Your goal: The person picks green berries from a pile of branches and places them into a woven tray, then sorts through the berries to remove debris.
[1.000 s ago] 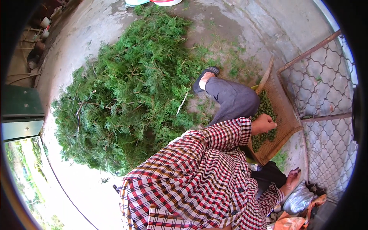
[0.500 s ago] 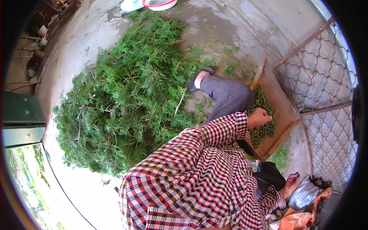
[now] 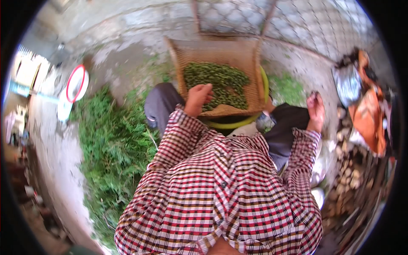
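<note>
The view has swung right, bringing the basket [image 3: 216,47] to upper centre. Green branches [image 3: 114,146] lie heaped at left. The left hand [image 3: 199,98], fingers bunched, is over small green pods [image 3: 227,83] in the basket. Farther right, apart from the basket, the right hand [image 3: 315,111] is half-curled. I cannot tell whether either holds anything.

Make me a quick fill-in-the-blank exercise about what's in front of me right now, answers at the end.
1. The left hand is nearer to the woven tray than the ____ hand is.
2. The small pieces lying in the woven tray are ____ in colour.
3. The heap of leafy branches lies on the person's ____ side.
4. The white tub has a rim coloured ____.

Missing words: right; green; left; red.
</note>
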Motion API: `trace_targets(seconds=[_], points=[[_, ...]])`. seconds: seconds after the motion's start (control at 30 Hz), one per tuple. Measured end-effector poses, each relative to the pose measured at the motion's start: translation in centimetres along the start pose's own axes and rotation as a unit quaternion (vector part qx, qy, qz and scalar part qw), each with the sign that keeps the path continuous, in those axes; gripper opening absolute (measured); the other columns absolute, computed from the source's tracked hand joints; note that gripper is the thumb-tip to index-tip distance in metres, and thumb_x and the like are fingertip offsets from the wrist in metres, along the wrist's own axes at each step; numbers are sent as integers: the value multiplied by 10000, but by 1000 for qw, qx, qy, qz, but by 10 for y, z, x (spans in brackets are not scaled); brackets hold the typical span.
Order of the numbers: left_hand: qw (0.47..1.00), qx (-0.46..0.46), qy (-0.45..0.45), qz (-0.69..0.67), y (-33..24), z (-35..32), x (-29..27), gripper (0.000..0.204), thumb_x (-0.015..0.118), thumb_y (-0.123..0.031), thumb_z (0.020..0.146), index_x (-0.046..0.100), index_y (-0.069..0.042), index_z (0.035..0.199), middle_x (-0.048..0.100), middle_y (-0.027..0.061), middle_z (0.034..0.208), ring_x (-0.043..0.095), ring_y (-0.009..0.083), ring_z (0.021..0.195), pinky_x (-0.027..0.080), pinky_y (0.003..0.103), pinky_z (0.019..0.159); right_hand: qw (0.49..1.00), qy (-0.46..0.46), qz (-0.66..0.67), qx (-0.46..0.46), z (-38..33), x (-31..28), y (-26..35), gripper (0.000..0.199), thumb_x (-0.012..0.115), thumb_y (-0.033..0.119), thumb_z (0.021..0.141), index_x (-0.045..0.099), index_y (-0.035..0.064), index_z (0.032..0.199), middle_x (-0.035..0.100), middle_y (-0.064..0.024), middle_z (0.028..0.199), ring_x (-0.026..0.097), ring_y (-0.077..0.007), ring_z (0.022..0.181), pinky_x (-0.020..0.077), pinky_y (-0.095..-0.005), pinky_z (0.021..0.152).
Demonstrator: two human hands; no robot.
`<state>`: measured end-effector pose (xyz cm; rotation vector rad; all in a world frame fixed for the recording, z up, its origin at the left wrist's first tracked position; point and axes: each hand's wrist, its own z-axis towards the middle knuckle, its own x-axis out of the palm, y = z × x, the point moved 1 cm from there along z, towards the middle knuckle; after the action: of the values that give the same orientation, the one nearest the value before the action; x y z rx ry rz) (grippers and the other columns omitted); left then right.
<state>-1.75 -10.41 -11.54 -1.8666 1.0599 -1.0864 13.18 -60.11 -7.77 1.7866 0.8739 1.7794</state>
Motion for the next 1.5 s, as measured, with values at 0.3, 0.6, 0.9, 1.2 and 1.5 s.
trace_targets(seconds=[0.3,0.6,0.9,1.2,1.5], points=[[997,17,52,58,-10,-21,3,261,565,-267,861,586,-7,881,579,24,760,507,83,627,420,234,566,990,-74,62,-104,-35,14,2,120,571,66,827,562,-3,925,607,-159,898,573,-198,729,491,-333,647],[999,-23,42,25,-4,-10,-3,250,556,-265,872,596,-20,907,610,48,780,548,93,619,449,236,546,987,-84,68,-116,-43,20,13,108,580,84,828,568,-2,892,602,-155,888,562,-195,721,484,-342,653],[998,-14,42,32,-8,-16,-1,253,543,-264,882,590,-16,905,603,41,783,538,94,621,449,235,555,996,-78,34,-8,0,33,19,105,554,93,843,563,6,900,620,-100,812,574,-175,676,480,-312,603],[995,-58,-9,82,0,-13,-6,258,544,-268,880,588,-14,890,602,42,773,534,92,613,444,228,540,994,40,-76,65,112,159,-10,158,544,129,864,574,-25,876,613,-78,718,567,-135,609,478,-246,529],[982,-75,-36,170,-22,11,9,238,539,-240,872,588,-8,890,593,29,754,528,88,607,442,227,545,973,181,-128,61,144,245,-55,190,588,209,852,583,46,950,642,-71,870,605,-92,727,488,-210,575]])
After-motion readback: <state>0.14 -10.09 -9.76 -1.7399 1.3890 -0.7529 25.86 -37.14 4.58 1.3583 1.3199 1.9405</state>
